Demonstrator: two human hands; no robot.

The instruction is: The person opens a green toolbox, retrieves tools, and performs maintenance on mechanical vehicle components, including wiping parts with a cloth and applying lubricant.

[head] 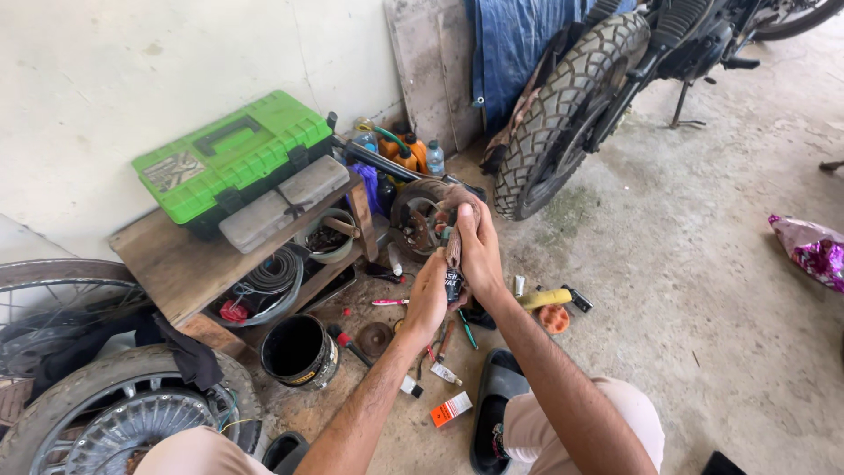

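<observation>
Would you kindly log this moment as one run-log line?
left hand: holds dark tube | right hand: presses brown rag on tube top | nearby: black bucket, green toolbox

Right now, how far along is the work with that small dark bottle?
Done: the small dark bottle with white lettering is up off the floor. In hand: the left hand grips it while the right hand presses a brownish rag over its top. Left: the green plastic toolbox sits closed and tools lie scattered on the concrete floor.

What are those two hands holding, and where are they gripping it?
The left hand grips a small dark bottle around its lower body; the right hand presses a brownish rag over its top.
</observation>
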